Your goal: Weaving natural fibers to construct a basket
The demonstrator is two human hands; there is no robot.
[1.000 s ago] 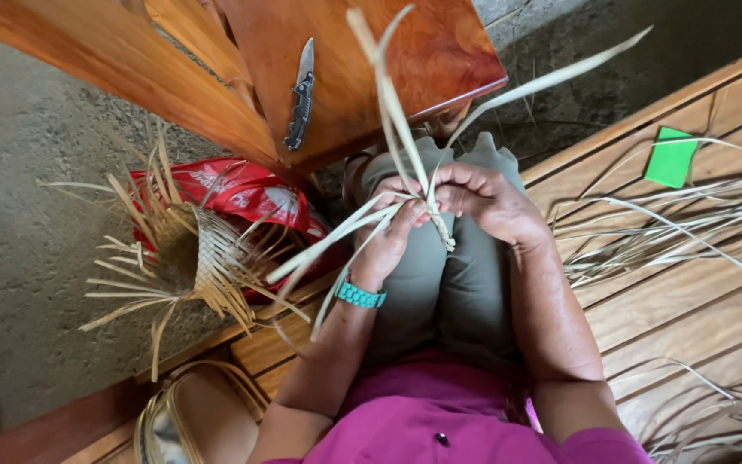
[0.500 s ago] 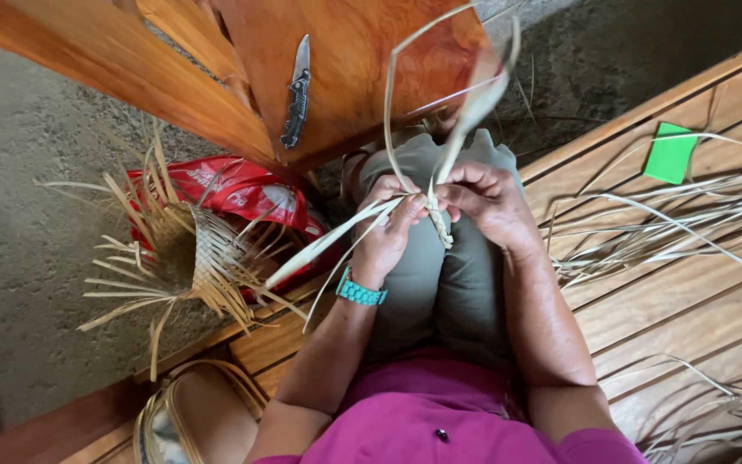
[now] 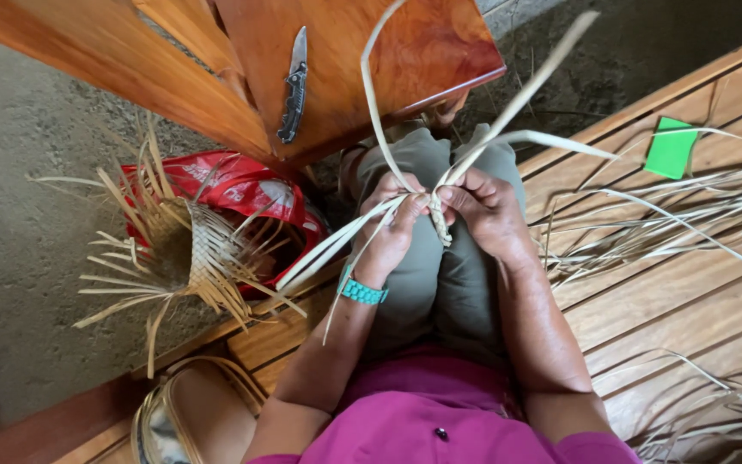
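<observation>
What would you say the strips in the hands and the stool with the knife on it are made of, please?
The strips look like dried palm leaf or similar plant fibre: pale, flat, matte, bending without snapping where the left hand and right hand pinch them. The stool seems varnished reddish wood, with visible grain and gloss.

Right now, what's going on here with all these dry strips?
A seated person is plaiting pale leaf strips over their lap. The left hand and the right hand pinch the short braided part between them, while loose ends fan upward and to the left. A half-woven basket sits on the ground by a red bag. A folding knife lies on the wooden table, and more strips lie spread on the plank bench.
</observation>
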